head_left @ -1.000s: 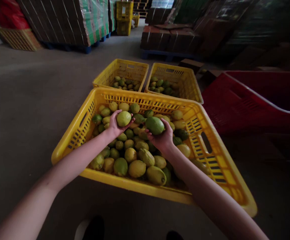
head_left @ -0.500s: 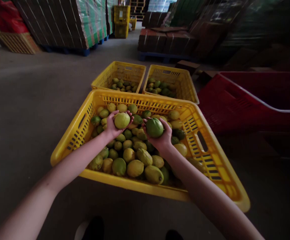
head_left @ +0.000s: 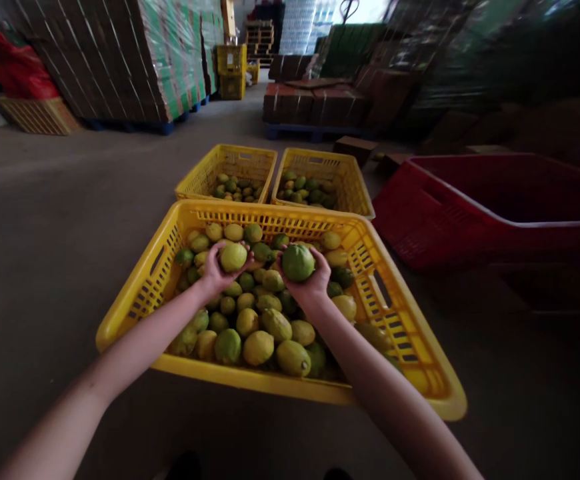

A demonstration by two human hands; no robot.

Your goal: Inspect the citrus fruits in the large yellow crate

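My left hand (head_left: 213, 272) cups a yellow-green lemon (head_left: 233, 257), its fingers curled round from below and behind. In my right hand (head_left: 316, 283) rests a larger dark green lemon (head_left: 298, 263), gripped from below. Both hands are above the near yellow crate (head_left: 250, 379), apart from each other. Under them lie many loose lemons (head_left: 259, 348), from yellow to deep green, spread over the crate's bottom. My forearms hide some of the fruit and part of the near rim.
Two yellow crates, left (head_left: 197, 177) and right (head_left: 357, 190), stand just beyond, each with some lemons. To the right is a red crate (head_left: 420, 220). Wrapped carton stacks (head_left: 175, 63) on blue pallets and stacked yellow crates (head_left: 232, 70) stand farther back.
The view has tilted up and shifted slightly, so crates and hands appear lower and a little left. Each hand still holds its same lemon; the right one looks slightly turned.
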